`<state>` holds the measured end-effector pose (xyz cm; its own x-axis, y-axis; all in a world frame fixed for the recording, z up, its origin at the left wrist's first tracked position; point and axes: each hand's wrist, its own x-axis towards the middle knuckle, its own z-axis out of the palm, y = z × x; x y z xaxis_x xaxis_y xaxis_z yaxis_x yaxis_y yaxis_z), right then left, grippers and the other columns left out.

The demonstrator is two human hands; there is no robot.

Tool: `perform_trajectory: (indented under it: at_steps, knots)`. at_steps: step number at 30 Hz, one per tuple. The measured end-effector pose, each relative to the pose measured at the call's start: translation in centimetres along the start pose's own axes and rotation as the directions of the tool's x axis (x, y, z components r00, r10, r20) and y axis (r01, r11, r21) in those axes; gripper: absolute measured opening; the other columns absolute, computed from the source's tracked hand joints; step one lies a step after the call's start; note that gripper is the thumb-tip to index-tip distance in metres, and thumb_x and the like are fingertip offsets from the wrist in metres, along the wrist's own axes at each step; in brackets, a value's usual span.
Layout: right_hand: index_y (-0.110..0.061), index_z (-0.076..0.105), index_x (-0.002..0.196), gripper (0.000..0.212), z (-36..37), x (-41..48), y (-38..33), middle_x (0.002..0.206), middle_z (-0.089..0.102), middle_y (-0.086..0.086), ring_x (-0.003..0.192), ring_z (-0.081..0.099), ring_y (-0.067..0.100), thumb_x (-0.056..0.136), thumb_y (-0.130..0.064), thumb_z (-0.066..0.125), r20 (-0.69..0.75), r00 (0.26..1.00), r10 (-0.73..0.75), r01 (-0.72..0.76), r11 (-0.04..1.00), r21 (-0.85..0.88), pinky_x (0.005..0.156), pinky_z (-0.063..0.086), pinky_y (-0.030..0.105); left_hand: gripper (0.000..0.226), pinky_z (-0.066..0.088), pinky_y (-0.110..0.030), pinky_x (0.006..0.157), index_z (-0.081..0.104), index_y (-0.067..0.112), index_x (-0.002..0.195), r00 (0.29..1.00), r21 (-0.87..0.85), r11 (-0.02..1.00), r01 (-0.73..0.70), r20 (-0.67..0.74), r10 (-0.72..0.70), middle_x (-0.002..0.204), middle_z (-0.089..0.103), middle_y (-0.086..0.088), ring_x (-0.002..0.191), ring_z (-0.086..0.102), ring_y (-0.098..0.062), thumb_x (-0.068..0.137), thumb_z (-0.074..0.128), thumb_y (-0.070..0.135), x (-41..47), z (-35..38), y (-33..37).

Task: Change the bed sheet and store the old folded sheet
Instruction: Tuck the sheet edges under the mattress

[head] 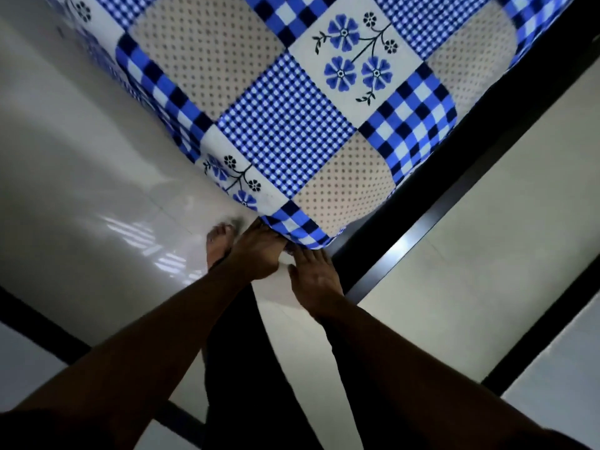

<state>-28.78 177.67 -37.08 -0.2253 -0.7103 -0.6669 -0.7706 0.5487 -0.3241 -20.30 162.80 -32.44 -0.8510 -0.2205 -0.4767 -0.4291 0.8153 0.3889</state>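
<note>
Head: left hand (259, 251), right hand (313, 272) seemingly under sheet (285, 125).

The bed (431, 190) shows a dark frame rail running diagonally, with one mattress corner nearest the camera. A bed sheet (285, 131) of blue-and-white patchwork, in gingham, flower and dotted squares, lies spread flat on top and wraps down over that corner and both edges. Below is a glossy, pale tiled floor (81, 151). One bare foot (218, 245) stands on it just beside the corner.
</note>
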Motion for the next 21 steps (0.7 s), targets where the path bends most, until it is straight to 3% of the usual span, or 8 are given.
perform_trajectory:
  at_steps: [3, 4, 7, 9, 12, 15, 18, 21]
  knots:
    - [-0.019, 0.042, 0.15, 0.056, 0.1, 0.8, -2.0, 0.161, 0.033, 0.006, 0.149, 0.021, 0.027, 0.096, -0.03, 0.049, -0.017, 0.993, 0.121, -0.12, 0.992, 0.029, 0.124, 0.01, 0.05, 0.035, 0.054, -0.032, 0.085, 0.078, 0.032, 0.099, 0.998, 0.078, 0.995, 0.057, -0.032, -0.055, 0.1, 0.074, 0.007, 0.094, 0.071, -0.016, 0.066, 0.074, 0.041, -0.1, -1.9, -1.0]
    - [-0.018, 0.043, 0.15, 0.059, 0.2, 1.1, -2.5, 0.161, 0.032, 0.007, 0.15, 0.02, 0.028, 0.093, -0.03, 0.05, -0.02, 0.987, 0.161, -0.16, 0.986, 0.056, 0.124, 0.008, 0.053, 0.037, 0.056, -0.034, 0.085, 0.078, 0.03, 0.096, 1.0, 0.045, 0.999, 0.021, -0.004, -0.021, 0.096, 0.075, 0.006, 0.091, 0.072, -0.017, 0.059, 0.078, 0.036, -0.4, -1.1, -2.1]
    - [-0.019, 0.042, 0.15, 0.068, 0.3, 2.0, -3.0, 0.16, 0.035, 0.008, 0.15, 0.024, 0.029, 0.084, -0.028, 0.05, 0.005, 0.969, 0.247, -0.247, 0.968, 0.043, 0.121, -0.002, 0.055, 0.053, 0.041, -0.045, 0.11, 0.066, 0.008, 0.126, 0.979, 0.077, 0.976, -0.202, 0.013, 0.201, 0.127, 0.066, -0.011, 0.118, 0.059, -0.031, 0.073, 0.063, 0.013, -1.0, 3.4, -5.6]
    - [-0.017, 0.053, 0.143, 0.07, 0.6, 2.4, -3.1, 0.149, 0.05, 0.011, 0.141, 0.042, 0.032, 0.073, -0.021, 0.054, -0.067, 0.959, 0.275, -0.274, 0.961, 0.026, 0.118, 0.007, 0.058, 0.059, 0.034, -0.046, 0.115, 0.061, 0.004, 0.131, 0.982, 0.111, 0.976, -0.189, 0.018, 0.188, 0.131, 0.063, -0.013, 0.121, 0.054, -0.033, 0.074, 0.058, 0.016, -1.7, 3.9, -6.8]
    - [-0.015, 0.063, 0.131, 0.071, 0.9, 2.5, -3.3, 0.132, 0.063, 0.017, 0.125, 0.057, 0.038, 0.06, -0.015, 0.059, -0.179, 0.943, 0.28, -0.269, 0.96, 0.084, 0.11, 0.032, 0.065, 0.054, 0.034, -0.043, 0.104, 0.069, 0.01, 0.118, 0.979, 0.198, 0.959, -0.201, 0.056, 0.194, 0.115, 0.069, -0.009, 0.11, 0.059, -0.031, 0.065, 0.072, 0.022, -1.1, 2.7, -6.8]
    - [-0.012, 0.057, 0.137, 0.067, 0.9, 2.7, -3.4, 0.138, 0.059, 0.017, 0.132, 0.049, 0.037, 0.07, -0.008, 0.062, -0.159, 0.944, 0.29, -0.264, 0.95, 0.164, 0.118, 0.028, 0.055, 0.043, 0.044, -0.044, 0.103, 0.07, 0.013, 0.116, 0.974, 0.201, 0.954, -0.222, 0.086, 0.208, 0.115, 0.071, -0.007, 0.108, 0.063, -0.03, 0.074, 0.071, 0.024, 0.4, 2.6, -7.7]
    - [-0.01, 0.062, 0.131, 0.059, 1.5, 2.5, -3.0, 0.128, 0.065, 0.016, 0.124, 0.055, 0.037, 0.072, -0.008, 0.058, -0.174, 0.945, 0.276, -0.243, 0.951, 0.189, 0.115, 0.031, 0.05, 0.057, 0.042, -0.05, 0.109, 0.064, 0.007, 0.128, 0.958, 0.26, 0.922, -0.286, 0.096, 0.27, 0.129, 0.065, -0.012, 0.118, 0.06, -0.035, 0.075, 0.073, 0.027, 0.3, 4.1, -8.3]
    - [-0.009, 0.067, 0.12, 0.054, 2.2, 1.7, -3.4, 0.117, 0.07, 0.013, 0.115, 0.06, 0.036, 0.067, -0.014, 0.055, -0.27, 0.93, 0.249, -0.205, 0.962, 0.18, 0.112, 0.037, 0.051, 0.065, 0.039, -0.05, 0.111, 0.059, 0.007, 0.134, 0.981, 0.209, 0.96, -0.184, 0.096, 0.167, 0.138, 0.06, -0.013, 0.13, 0.053, -0.033, 0.077, 0.068, 0.037, 0.7, 4.7, -6.8]
